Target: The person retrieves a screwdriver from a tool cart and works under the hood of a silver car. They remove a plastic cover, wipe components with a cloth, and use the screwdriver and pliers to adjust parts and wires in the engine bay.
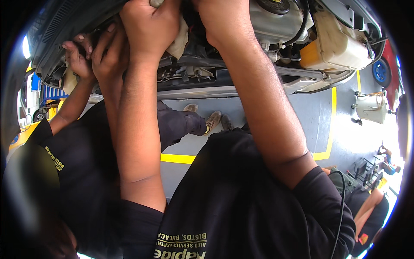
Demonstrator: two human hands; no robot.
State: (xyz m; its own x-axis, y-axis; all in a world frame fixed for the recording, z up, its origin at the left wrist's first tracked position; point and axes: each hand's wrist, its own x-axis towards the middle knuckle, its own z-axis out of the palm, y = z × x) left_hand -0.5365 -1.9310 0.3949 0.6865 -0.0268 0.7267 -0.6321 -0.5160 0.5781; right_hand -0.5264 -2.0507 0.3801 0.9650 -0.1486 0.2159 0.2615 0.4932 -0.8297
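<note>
My left hand is at the top centre inside an open car engine bay, its fingers curled on an off-white cloth that hangs beside it. My right hand reaches in just to the right, its fingertips cropped at the top edge and hidden. Beside that hand sit a translucent plastic reservoir with a black cap and hose, and a larger yellowed tank. Close on my left, a co-worker's two hands reach into the dark bay with fingers partly bent.
A co-worker in black stands against my left side. Grey floor with yellow lines shows below. At right are a white wheeled container, a red car with a blue wheel and another person beside a metal rack.
</note>
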